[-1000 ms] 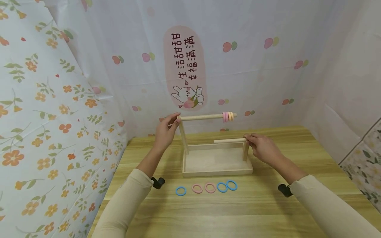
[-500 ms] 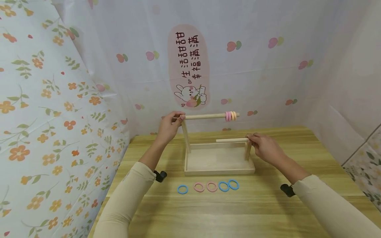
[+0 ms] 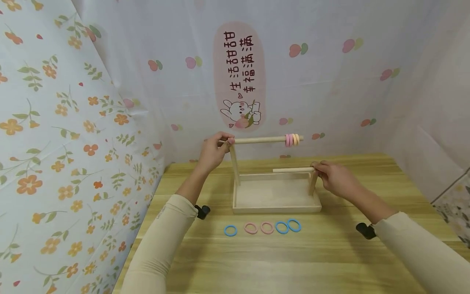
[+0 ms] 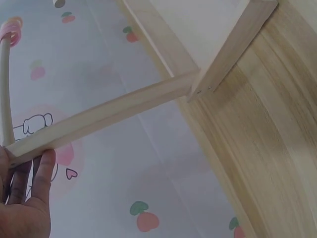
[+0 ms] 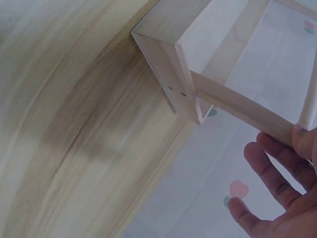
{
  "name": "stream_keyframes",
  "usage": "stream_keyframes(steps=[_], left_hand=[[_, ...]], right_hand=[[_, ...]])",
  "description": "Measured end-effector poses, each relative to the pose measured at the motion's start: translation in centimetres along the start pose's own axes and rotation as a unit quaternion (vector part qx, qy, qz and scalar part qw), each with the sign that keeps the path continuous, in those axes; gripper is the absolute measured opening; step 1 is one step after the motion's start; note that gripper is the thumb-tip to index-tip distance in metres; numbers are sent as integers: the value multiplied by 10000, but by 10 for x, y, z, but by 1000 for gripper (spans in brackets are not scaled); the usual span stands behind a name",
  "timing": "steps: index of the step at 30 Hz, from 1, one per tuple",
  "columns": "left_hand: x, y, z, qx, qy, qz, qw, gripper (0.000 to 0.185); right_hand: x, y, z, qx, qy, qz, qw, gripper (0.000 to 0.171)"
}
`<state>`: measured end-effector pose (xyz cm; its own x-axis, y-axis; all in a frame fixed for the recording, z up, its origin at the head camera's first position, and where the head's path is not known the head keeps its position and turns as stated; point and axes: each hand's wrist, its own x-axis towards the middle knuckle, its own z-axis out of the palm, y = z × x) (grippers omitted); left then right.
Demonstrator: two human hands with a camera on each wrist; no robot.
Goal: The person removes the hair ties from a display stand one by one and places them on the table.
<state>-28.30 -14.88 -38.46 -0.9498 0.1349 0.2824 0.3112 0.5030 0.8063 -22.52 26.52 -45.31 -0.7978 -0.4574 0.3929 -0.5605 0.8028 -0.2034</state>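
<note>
A pale wooden rack with a shallow tray base stands on the table, one horizontal dowel on each of its two posts. My left hand pinches the top of the tall post, where the upper dowel joins it. Pink and yellow-orange rings hang together near that dowel's free right end. My right hand pinches the top of the short post, beside the lower dowel, which bears no ring. In the right wrist view, the thumb and some fingers touch this post while the other fingers spread away.
In front of the rack lie loose rings in a row: a blue ring at left, pink rings in the middle, and two blue rings touching at right. A printed cloth hangs behind and beside the wood-grain table.
The head view has shifted a little, so the whole scene sits slightly farther right and higher. Both hands keep their hold on the posts, and the rings have stayed in place.
</note>
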Motion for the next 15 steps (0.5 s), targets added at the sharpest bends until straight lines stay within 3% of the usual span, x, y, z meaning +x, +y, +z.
stream_keyframes(steps=[15], left_hand=[[1,-3,-8,-109,-335,-64,9994,33]], right_hand=[[9,3,-5,410,-227,-280,9985,22]])
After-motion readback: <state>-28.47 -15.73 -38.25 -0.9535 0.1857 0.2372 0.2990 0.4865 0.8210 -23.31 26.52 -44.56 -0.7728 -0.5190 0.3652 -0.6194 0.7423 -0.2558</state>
